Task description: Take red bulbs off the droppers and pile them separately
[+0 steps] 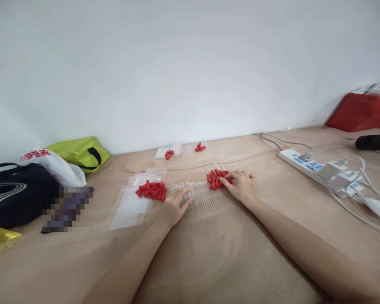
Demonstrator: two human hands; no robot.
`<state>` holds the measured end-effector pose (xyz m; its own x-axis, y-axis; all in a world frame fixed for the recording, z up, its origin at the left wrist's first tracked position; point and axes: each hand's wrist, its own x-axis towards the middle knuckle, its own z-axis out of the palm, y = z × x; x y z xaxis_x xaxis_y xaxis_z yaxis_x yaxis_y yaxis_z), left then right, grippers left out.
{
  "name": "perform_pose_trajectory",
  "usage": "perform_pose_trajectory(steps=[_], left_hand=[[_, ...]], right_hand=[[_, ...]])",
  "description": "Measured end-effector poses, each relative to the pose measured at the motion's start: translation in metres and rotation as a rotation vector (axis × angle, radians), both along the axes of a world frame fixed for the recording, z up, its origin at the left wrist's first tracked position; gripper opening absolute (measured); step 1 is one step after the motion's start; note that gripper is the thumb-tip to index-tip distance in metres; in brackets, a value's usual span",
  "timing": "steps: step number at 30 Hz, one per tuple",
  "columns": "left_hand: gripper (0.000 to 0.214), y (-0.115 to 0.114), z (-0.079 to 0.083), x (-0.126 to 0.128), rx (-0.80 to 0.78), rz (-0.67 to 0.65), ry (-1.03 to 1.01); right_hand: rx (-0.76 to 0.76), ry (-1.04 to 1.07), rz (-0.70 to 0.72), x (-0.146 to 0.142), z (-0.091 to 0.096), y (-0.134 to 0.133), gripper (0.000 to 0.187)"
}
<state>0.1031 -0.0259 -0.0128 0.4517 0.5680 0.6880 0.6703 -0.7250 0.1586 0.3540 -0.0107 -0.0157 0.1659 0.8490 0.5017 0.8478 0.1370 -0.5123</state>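
Thin clear glass tubes [198,198] lie side by side in a row on the wooden table. My left hand [176,206] rests over the row's left end, thumb apart from its stretched fingers. Left of it, a heap of red rubber bulbs [152,190] sits on clear zip bags [131,207]. Beyond the row's right end is a group of droppers [214,175], red bulbs towards me and thin tubes pointing away. My right hand [240,185] is at this group, its thumb and forefinger closed around a red bulb there; the fingertips are small in view.
Two small zip bags with red bulbs [169,154] [200,147] lie near the wall. A power strip [299,162] with chargers and white cables is at right, a red bag [359,112] behind. At left are a green pouch [79,154], white plastic bag [58,166] and black bag [25,194].
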Motion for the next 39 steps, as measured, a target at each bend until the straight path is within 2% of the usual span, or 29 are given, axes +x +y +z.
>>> perform_pose_trajectory(steps=[10,17,24,28,34,36,39], left_hand=[[0.031,-0.009,0.009,-0.004,-0.020,-0.007,0.187],[0.053,-0.016,0.014,0.009,-0.062,0.047,0.294],[0.041,-0.014,0.011,0.012,-0.036,0.143,0.272],[0.044,-0.012,0.008,0.010,-0.009,0.179,0.247],[0.051,-0.012,0.008,0.009,-0.009,0.185,0.245],[0.050,-0.013,0.008,0.008,0.012,0.189,0.242],[0.052,-0.013,0.008,0.005,0.066,0.211,0.213]], right_hand=[[0.021,-0.043,-0.024,0.001,-0.003,-0.001,0.038],[0.021,-0.048,0.010,-0.005,0.008,0.008,0.031],[-0.159,-0.205,0.023,-0.040,0.027,0.027,0.022],[-0.274,-0.352,-0.035,-0.058,0.033,0.036,0.022],[-0.390,-0.363,-0.069,-0.072,0.039,0.046,0.013],[-0.360,-0.358,-0.064,-0.072,0.042,0.044,0.015],[-0.191,-0.351,-0.015,-0.065,0.043,0.032,0.019]])
